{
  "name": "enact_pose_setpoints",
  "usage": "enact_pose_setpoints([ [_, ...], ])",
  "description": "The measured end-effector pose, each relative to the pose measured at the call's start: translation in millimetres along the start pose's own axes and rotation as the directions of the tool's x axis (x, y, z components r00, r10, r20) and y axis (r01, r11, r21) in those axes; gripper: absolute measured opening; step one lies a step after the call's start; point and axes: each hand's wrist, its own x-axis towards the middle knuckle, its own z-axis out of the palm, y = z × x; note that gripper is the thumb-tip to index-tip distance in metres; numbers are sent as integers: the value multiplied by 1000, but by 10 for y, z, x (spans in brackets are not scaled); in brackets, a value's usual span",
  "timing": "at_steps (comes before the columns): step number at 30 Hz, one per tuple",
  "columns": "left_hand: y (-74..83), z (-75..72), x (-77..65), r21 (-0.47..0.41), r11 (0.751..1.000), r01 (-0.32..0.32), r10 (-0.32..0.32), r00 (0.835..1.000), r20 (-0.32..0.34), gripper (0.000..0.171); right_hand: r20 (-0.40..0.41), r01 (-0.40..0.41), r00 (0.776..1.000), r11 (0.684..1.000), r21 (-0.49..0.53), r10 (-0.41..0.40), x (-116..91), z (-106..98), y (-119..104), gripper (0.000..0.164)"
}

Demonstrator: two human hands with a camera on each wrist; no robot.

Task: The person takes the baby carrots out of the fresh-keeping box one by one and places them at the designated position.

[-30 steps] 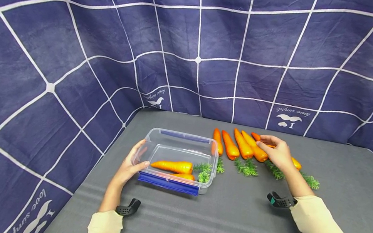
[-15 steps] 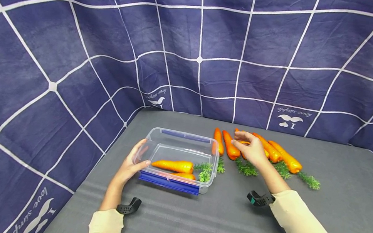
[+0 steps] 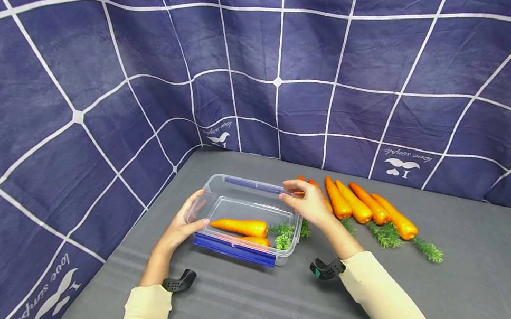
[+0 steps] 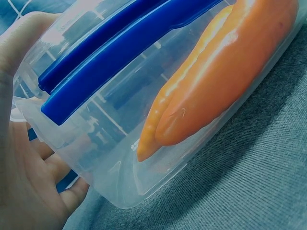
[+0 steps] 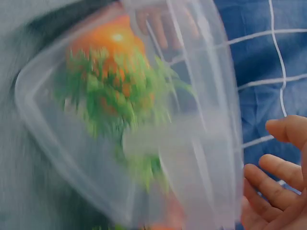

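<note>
In the head view, my left hand (image 3: 180, 227) grips the left end of a clear plastic food container (image 3: 249, 209), thumb over the rim and fingers round the outside. Inside lie two toy carrots (image 3: 237, 226) with green tops (image 3: 283, 240), side by side near the front wall. My right hand (image 3: 307, 203) hovers by the container's back right corner, fingers relaxed and nothing in it. Behind it, two carrots of the row are partly covered. The right wrist view, blurred, shows the right fingers (image 5: 276, 179) beside the container's end wall (image 5: 201, 158).
To the right, several more carrots (image 3: 356, 204) lie in a row on the grey cloth (image 3: 242, 307), leafy ends towards me. A blue latch flap (image 3: 235, 250) hangs open at the container's front. Blue checked curtains (image 3: 372, 62) enclose the back and left.
My right hand has moved left across the row of carrots to the container's right end, uncovering the carrots on the right. The left hand stays on the container.
</note>
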Motion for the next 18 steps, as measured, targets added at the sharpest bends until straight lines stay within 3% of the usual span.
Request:
enact_pose_setpoints([
  [4, 1, 10, 17, 2, 1000, -3, 3, 1000, 9, 82, 65, 61, 996, 996, -72, -57, 46, 191, -42, 39],
  [9, -4, 18, 36, 5, 1000, -4, 4, 1000, 13, 81, 177, 97, 982, 982, -164, -67, 64, 377, -99, 39],
  [13, -13, 16, 38, 8, 1000, -1, 1, 1000, 15, 81, 272, 110, 961, 968, -225, -46, 78, 477, -109, 40],
  [18, -20, -3, 16, 12, 1000, -1, 1, 1000, 3, 80, 394, 102, 918, 940, -327, 37, 110, 566, -94, 44],
])
